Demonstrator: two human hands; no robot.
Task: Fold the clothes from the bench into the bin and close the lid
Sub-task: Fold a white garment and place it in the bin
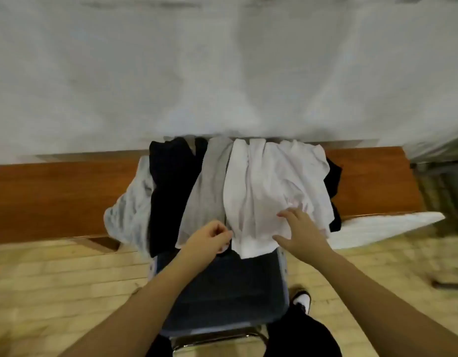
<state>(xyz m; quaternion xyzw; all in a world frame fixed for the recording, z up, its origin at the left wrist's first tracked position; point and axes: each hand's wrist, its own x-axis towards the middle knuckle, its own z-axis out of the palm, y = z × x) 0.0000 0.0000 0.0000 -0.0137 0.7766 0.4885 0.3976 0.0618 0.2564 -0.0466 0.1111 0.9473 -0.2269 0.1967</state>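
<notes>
Clothes [222, 186] lie on the bench [55, 197]; left hand [209, 239] pinches the white shirt's [271, 194] hem, right hand [300, 230] rests flat, fingers spread, on it.

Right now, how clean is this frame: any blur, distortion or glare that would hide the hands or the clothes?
Head view: soft all over, wall smeared by motion blur; wide-angle bend bows the bench; no glare; left hand, right hand and white garment readable, fine fabric detail lost.
</notes>
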